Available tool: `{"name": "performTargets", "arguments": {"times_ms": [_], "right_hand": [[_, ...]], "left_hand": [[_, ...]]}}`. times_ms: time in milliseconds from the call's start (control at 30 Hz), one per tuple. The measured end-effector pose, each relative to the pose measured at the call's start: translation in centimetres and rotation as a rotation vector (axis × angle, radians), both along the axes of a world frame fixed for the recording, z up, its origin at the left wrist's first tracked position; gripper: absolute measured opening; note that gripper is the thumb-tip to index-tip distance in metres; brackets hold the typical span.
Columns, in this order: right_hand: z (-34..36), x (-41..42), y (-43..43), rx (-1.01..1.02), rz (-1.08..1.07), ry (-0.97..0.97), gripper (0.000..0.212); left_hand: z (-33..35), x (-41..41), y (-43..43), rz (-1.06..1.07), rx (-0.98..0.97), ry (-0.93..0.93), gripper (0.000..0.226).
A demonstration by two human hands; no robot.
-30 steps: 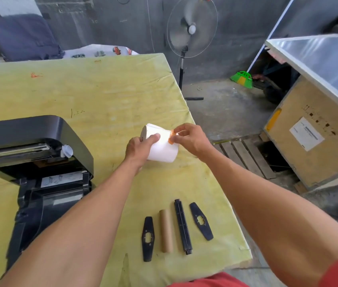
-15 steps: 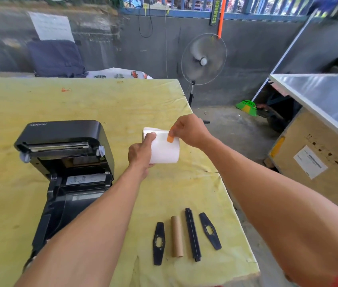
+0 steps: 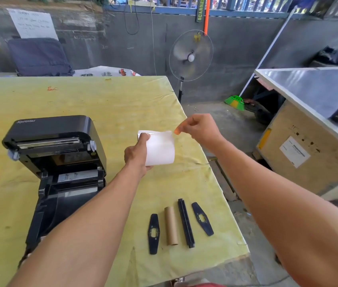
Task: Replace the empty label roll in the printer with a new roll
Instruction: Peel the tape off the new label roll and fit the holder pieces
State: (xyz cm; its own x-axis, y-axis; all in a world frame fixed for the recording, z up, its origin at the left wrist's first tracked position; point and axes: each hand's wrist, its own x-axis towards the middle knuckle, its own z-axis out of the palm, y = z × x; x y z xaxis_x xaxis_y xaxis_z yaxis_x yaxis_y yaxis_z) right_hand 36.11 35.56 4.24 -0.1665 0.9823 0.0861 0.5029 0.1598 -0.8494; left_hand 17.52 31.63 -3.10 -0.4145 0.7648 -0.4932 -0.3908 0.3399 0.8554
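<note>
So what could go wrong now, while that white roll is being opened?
The left hand grips the white roll by one end while the right hand pinches the orange tab at its loose end; a hard pull might tear the paper or let it unwind. The spindle and side guides lie near the table edge between the forearms, which could knock them off.

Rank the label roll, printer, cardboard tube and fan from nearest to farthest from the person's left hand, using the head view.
1. Label roll: in the left hand's grip.
2. Printer: just to its left.
3. Cardboard tube: lying closer to the person.
4. Fan: far back, right of centre.
</note>
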Motion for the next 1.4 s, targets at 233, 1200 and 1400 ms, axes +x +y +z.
{"name": "performTargets", "arguments": {"times_ms": [233, 1200, 1400], "right_hand": [[-3.3, 3.5, 1.9, -0.147, 0.007, -0.220, 0.019], [-15.7, 0.6, 4.0, -0.396, 0.045, -0.650, 0.048], [-12.6, 0.1, 4.3, -0.328, -0.054, -0.385, 0.026]], "left_hand": [[-1.2, 0.4, 1.3, -0.014, 0.007, 0.025, 0.043], [-4.2, -0.9, 3.4, 0.027, -0.054, 0.006, 0.042], [-3.0, -1.1, 1.9, 0.003, -0.025, 0.040, 0.038]]}}
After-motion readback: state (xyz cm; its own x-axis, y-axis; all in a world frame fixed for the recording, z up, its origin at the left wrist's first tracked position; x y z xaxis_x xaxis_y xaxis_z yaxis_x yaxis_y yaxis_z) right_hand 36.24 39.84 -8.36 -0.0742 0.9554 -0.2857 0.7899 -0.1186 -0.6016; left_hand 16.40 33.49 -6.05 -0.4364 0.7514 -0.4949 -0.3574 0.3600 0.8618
